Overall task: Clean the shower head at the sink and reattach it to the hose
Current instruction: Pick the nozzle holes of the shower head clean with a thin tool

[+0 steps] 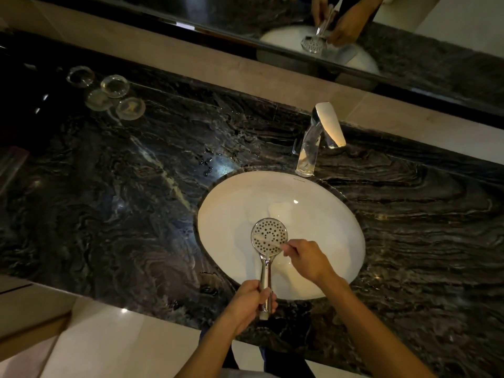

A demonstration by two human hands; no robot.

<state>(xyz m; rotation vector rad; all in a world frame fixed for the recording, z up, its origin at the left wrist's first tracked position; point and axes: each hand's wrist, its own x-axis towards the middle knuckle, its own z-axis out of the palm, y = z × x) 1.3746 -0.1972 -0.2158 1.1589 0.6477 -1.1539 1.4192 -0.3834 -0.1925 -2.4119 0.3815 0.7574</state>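
A chrome shower head with a round perforated face is held over the white oval sink, face up. My left hand is shut on its handle near the bottom end. My right hand pinches a thin pale brush that lies across the face of the shower head. No hose is in view.
A chrome faucet stands behind the sink on the dark marble counter. Several upturned glasses sit at the far left. Water drops lie left of the faucet. A mirror runs along the back.
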